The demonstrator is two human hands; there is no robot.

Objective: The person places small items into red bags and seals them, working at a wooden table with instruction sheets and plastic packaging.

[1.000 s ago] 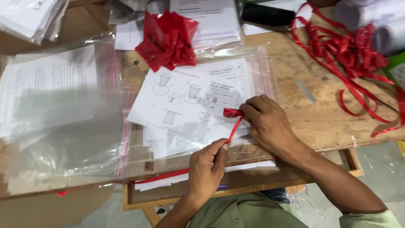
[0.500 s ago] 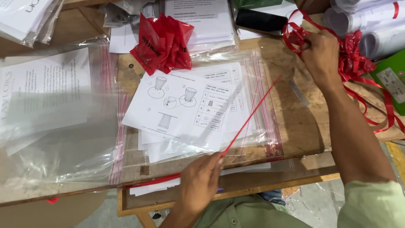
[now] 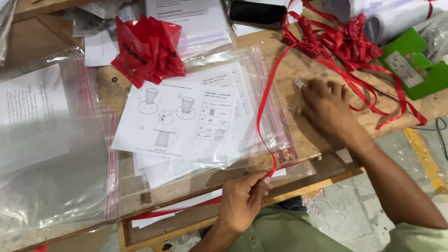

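While ribbon [image 3: 262, 100] arcs over bag [image 3: 266, 70] — tangle [image 3: 343, 39] beside right hand [image 3: 326, 105].

A worn plywood counter [image 3: 303, 100] with a raw timber edge is seen from above, its surface scuffed and marked with small holes. Below its front edge a shallow wooden shelf [image 3: 186, 221] is fitted. Grey concrete floor [image 3: 354, 210], speckled with pale stains, is shown at the lower right, crossed by a chipped yellow painted line [image 3: 422, 156]. Even, soft lighting is cast throughout.
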